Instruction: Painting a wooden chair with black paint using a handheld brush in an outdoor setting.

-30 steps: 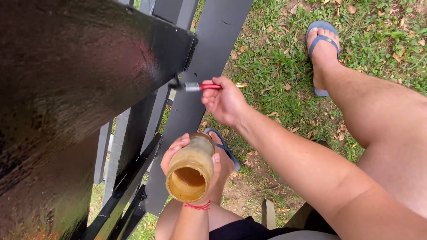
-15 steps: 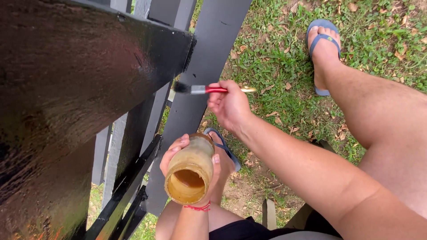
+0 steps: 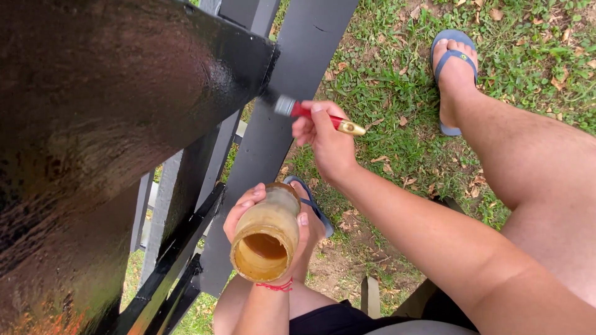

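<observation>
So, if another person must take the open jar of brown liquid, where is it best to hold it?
Grip the jar around its round side wall, below the open mouth, coming from the free side opposite the left hand. Its mouth tilts toward the camera and brown liquid sits inside, so a hold on the rim would probably risk a spill.

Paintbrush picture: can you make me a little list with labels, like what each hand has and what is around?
right hand: right hand holds a small paintbrush with a red handle, its bristles against the edge of the shiny dark wooden board
left hand: left hand grips a cloudy brownish jar, open mouth towards the camera, brown liquid inside
wrist: red string on the left wrist
wood: dark grey slats beside the board
ground: grass with dry leaves
feet: blue flip-flop on one foot
</observation>
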